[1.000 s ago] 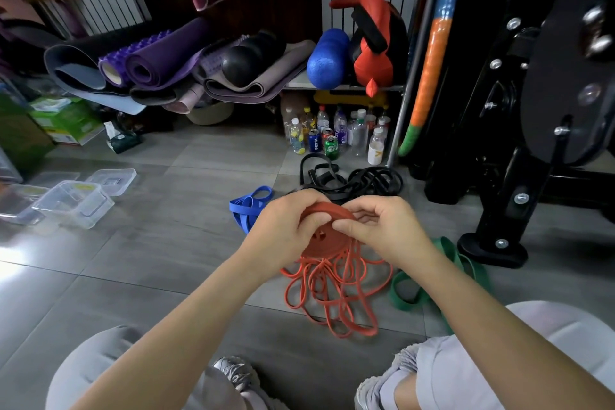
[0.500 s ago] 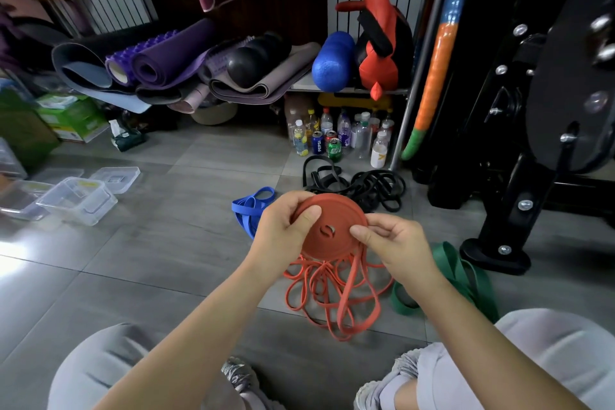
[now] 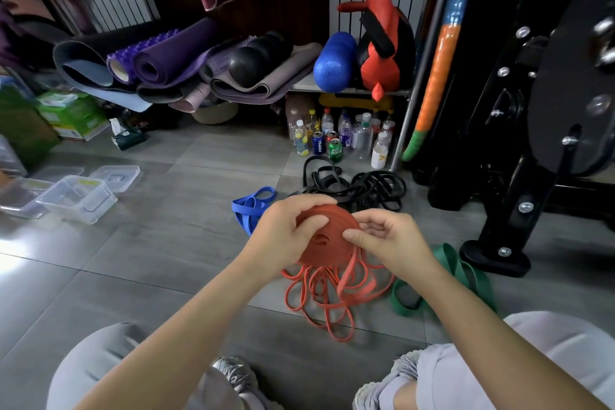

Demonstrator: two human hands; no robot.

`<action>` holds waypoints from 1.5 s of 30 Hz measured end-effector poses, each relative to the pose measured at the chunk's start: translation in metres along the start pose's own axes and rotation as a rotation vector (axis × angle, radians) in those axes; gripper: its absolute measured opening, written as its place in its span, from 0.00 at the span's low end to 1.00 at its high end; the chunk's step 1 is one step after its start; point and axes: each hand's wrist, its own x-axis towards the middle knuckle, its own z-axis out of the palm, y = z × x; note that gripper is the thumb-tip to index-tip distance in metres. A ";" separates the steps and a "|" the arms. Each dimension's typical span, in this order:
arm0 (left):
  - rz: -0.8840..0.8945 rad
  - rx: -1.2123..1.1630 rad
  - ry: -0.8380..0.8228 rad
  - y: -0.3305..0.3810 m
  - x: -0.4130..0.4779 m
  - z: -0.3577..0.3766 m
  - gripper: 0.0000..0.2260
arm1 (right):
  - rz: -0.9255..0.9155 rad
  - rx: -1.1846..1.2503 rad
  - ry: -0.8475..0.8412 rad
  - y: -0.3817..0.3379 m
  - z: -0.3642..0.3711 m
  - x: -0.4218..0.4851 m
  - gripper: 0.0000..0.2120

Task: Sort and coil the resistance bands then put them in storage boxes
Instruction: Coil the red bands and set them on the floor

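Observation:
A red resistance band is wound into a flat coil [image 3: 327,238] held above the floor. My left hand [image 3: 286,236] grips the coil from the left, thumb pressed on its face. My right hand [image 3: 387,241] pinches the band at the coil's right edge, where the loose tail hangs down. Thin orange-red bands [image 3: 319,296] lie tangled on the tiles below. A blue band [image 3: 249,208] lies to the left, black bands [image 3: 366,188] behind, a green band [image 3: 446,280] to the right. Clear plastic storage boxes [image 3: 78,198] sit at the far left.
Rolled mats [image 3: 159,61] and foam rollers lie piled at the back. Bottles and cans [image 3: 336,138] stand under a shelf. A black gym machine [image 3: 532,130] with a foot [image 3: 496,253] fills the right side. My knees and shoes show at the bottom.
The coil has turned flat-face toward me and grown a little. My right hand has slid along the coil's right edge, and the loose tail is shorter.

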 end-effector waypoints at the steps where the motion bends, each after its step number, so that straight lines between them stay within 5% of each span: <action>1: -0.024 -0.045 0.028 -0.001 0.000 0.000 0.14 | 0.024 0.022 -0.008 0.001 -0.001 -0.001 0.14; 7: -0.117 -0.331 0.205 -0.005 -0.001 0.000 0.18 | 0.082 0.085 -0.038 0.006 -0.001 -0.005 0.09; 12: -0.162 -0.533 0.170 -0.009 -0.004 0.004 0.14 | 0.078 0.186 0.015 0.005 0.000 -0.002 0.08; 23: -0.107 0.211 -0.150 -0.004 -0.005 -0.001 0.09 | -0.005 -0.369 -0.104 -0.001 -0.001 0.007 0.07; 33: -0.280 -0.054 -0.078 -0.003 -0.006 -0.001 0.09 | -0.095 -0.500 -0.126 -0.005 0.002 0.004 0.05; 40: -0.187 0.058 -0.149 0.006 -0.006 0.001 0.08 | -0.103 -0.514 -0.152 -0.008 0.002 0.006 0.05; 45: -0.186 -0.010 -0.057 0.006 -0.006 0.002 0.08 | -0.065 -0.410 -0.138 -0.009 0.003 0.007 0.05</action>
